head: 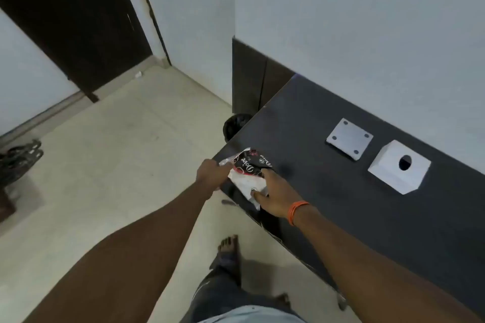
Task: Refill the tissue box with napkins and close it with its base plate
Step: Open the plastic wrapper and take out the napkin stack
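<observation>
A napkin pack [248, 172] in a dark red and white printed wrapper lies at the left corner of the dark table [341, 204]. My left hand [211, 174] pinches the wrapper's clear upper-left end. My right hand [273, 195] grips the pack's lower right side, thumb on the white napkins. Farther right, a white tissue box [393, 173] with a round hole in its top stands on the table. Its grey square base plate [349, 137], with a dot near each corner, lies flat just left of the box.
A white wall [367, 47] runs behind the table. A black bin [235, 124] stands on the floor by the table's far left corner. My bare feet are on the pale floor below. A dark door stands at the upper left.
</observation>
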